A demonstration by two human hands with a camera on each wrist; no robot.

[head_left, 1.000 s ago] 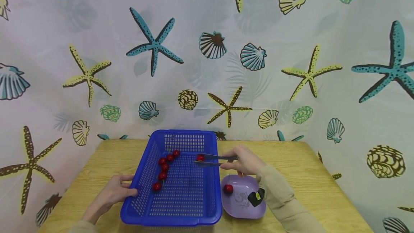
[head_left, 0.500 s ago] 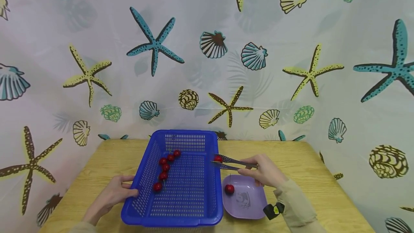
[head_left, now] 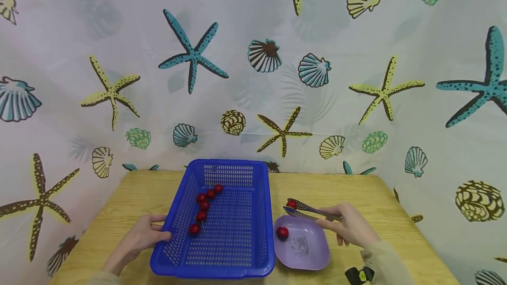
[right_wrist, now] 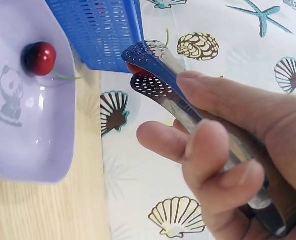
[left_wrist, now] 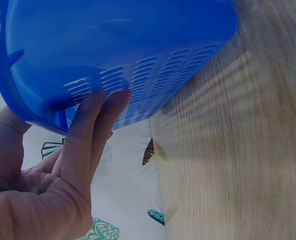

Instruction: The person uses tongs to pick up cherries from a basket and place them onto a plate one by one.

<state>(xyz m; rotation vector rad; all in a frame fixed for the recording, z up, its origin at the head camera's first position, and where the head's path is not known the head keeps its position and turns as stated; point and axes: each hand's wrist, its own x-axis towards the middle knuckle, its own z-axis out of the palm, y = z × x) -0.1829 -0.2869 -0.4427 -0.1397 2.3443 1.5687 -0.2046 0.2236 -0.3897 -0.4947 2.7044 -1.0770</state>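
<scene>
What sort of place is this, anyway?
Probably a small staged tabletop corner: a wooden table backed by starfish-print sheeting, with a blue basket of cherries set out on it.

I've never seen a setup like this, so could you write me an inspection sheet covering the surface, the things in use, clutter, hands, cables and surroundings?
Surface: wood-grain table.
Things in use: blue basket with six red cherries along its left side; purple dish to its right holding one cherry; metal tongs with another cherry between their tips, near the dish.
Clutter: nothing seen.
Hands: left hand grips the basket's left rim; right hand holds the tongs. A black device with a yellow-green mark is at the right wrist.
Cables: nothing seen.
Surroundings: pale backdrop with starfish and shell prints, behind the table and on both sides.
</scene>
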